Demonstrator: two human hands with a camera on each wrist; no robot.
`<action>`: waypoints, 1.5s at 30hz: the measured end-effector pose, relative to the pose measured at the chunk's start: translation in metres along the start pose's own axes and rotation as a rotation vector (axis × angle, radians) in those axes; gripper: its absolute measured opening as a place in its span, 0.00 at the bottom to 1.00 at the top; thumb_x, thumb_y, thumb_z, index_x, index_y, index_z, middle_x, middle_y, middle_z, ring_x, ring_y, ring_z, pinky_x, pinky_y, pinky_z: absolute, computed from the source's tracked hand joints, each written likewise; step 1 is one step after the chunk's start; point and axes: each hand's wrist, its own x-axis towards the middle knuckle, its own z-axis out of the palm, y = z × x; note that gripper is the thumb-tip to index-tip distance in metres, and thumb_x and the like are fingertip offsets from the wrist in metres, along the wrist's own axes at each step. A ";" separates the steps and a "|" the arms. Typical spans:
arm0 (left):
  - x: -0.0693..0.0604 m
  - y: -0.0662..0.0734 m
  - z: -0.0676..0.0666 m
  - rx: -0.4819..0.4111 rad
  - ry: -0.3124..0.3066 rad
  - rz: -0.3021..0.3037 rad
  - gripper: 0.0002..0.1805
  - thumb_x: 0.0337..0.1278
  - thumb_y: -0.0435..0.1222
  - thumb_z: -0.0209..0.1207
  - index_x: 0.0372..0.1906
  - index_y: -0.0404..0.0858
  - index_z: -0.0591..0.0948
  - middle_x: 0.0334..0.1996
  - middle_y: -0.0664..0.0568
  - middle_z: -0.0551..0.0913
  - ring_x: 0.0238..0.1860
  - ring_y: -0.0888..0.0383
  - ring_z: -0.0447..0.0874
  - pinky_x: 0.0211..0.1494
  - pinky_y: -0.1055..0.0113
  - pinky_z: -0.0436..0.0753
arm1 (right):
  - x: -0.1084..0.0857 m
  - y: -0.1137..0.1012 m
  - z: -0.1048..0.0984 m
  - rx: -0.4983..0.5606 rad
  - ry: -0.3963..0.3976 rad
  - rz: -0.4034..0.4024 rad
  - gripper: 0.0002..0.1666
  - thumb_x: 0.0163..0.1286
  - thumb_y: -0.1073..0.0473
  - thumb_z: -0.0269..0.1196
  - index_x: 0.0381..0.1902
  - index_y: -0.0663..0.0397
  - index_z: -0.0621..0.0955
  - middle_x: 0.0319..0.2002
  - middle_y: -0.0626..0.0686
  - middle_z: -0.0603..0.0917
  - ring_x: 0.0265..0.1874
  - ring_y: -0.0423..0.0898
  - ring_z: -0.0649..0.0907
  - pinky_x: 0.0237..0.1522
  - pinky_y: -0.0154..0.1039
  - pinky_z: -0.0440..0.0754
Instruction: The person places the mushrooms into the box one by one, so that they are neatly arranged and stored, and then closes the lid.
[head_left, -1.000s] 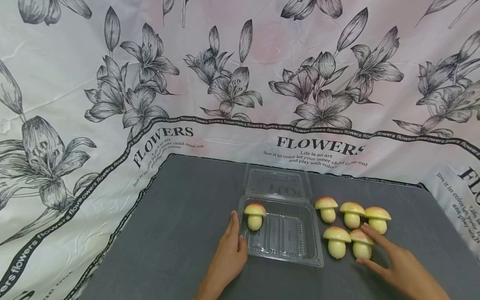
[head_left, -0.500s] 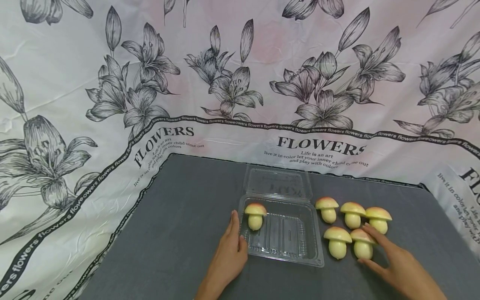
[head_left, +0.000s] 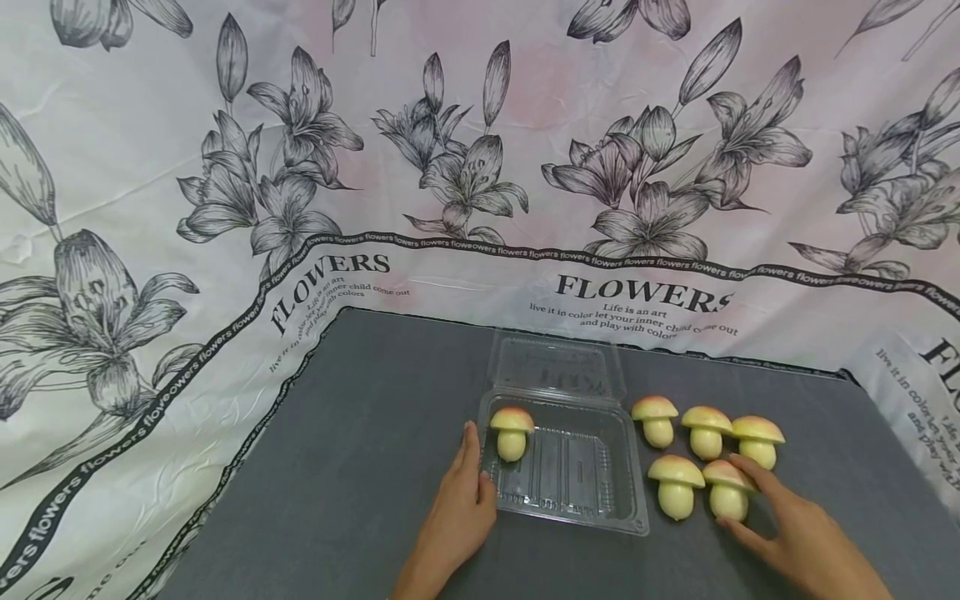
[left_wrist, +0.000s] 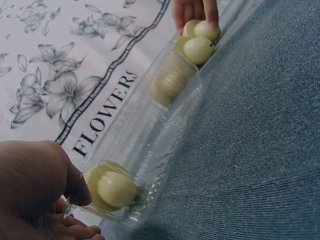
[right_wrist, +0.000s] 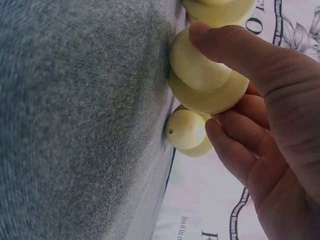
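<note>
My left hand (head_left: 456, 521) grips the left rim of a clear plastic clamshell container (head_left: 626, 527); in the left wrist view its thumb lies over the rim. Inside, at the left end, lies one toy mushroom (head_left: 512, 442) with a yellow-red cap and pale stem. My right hand (head_left: 802, 533) holds the front right mushroom (head_left: 728, 502) on the table, thumb on the stem and fingers at the cap, as the right wrist view shows. Its neighbours are a front mushroom (head_left: 676, 498) on the left and a back mushroom (head_left: 757, 450) just behind.
Two more mushrooms, a back left one (head_left: 657, 429) and a back middle one (head_left: 706, 442), stand right of the container. The container's lid (head_left: 557, 367) lies open toward the back. A flower-printed cloth (head_left: 465, 275) rises behind the dark grey table (head_left: 360, 417).
My right thumb and fingers have settled a little closer on the front right mushroom. The left hand and container stay in place; the head view has shifted slightly.
</note>
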 end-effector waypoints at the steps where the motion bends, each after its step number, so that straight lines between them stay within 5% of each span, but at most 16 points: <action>1: 0.000 0.000 0.000 -0.008 0.000 0.003 0.39 0.75 0.27 0.50 0.84 0.29 0.49 0.83 0.34 0.53 0.71 0.47 0.70 0.68 0.47 0.73 | 0.000 0.000 0.000 -0.005 -0.008 0.006 0.57 0.60 0.44 0.80 0.78 0.58 0.64 0.44 0.72 0.87 0.29 0.60 0.87 0.30 0.60 0.81; 6: -0.001 0.001 0.000 -0.023 0.014 0.021 0.39 0.74 0.26 0.50 0.84 0.28 0.50 0.83 0.33 0.54 0.81 0.41 0.57 0.77 0.41 0.64 | -0.001 0.001 -0.001 -0.018 -0.001 0.006 0.57 0.60 0.45 0.80 0.77 0.59 0.65 0.34 0.66 0.88 0.26 0.56 0.86 0.29 0.59 0.80; 15: -0.001 0.001 0.001 -0.018 0.009 0.010 0.39 0.74 0.26 0.50 0.84 0.29 0.50 0.83 0.34 0.53 0.78 0.46 0.62 0.74 0.42 0.69 | -0.005 -0.001 -0.005 -0.067 0.059 -0.006 0.56 0.61 0.51 0.80 0.78 0.61 0.62 0.14 0.47 0.70 0.16 0.46 0.70 0.23 0.49 0.70; 31: 0.000 0.000 0.001 -0.004 0.017 0.008 0.39 0.75 0.27 0.50 0.84 0.29 0.50 0.83 0.35 0.54 0.79 0.45 0.60 0.75 0.42 0.68 | 0.001 -0.014 -0.016 -0.022 0.200 -0.053 0.56 0.57 0.55 0.82 0.78 0.53 0.66 0.18 0.51 0.76 0.18 0.47 0.70 0.21 0.53 0.71; 38: -0.001 -0.001 0.001 0.004 0.029 0.020 0.38 0.74 0.26 0.51 0.83 0.27 0.52 0.82 0.33 0.54 0.73 0.47 0.68 0.71 0.43 0.73 | 0.006 -0.030 -0.021 -0.013 0.225 -0.084 0.57 0.57 0.54 0.82 0.80 0.47 0.66 0.19 0.54 0.77 0.18 0.47 0.71 0.22 0.50 0.69; 45: 0.000 -0.001 0.001 -0.022 0.010 0.013 0.39 0.74 0.26 0.50 0.84 0.28 0.50 0.83 0.34 0.52 0.79 0.45 0.60 0.75 0.41 0.68 | 0.011 -0.043 -0.020 -0.019 0.261 -0.136 0.60 0.53 0.58 0.83 0.81 0.46 0.66 0.25 0.59 0.86 0.18 0.45 0.75 0.21 0.52 0.73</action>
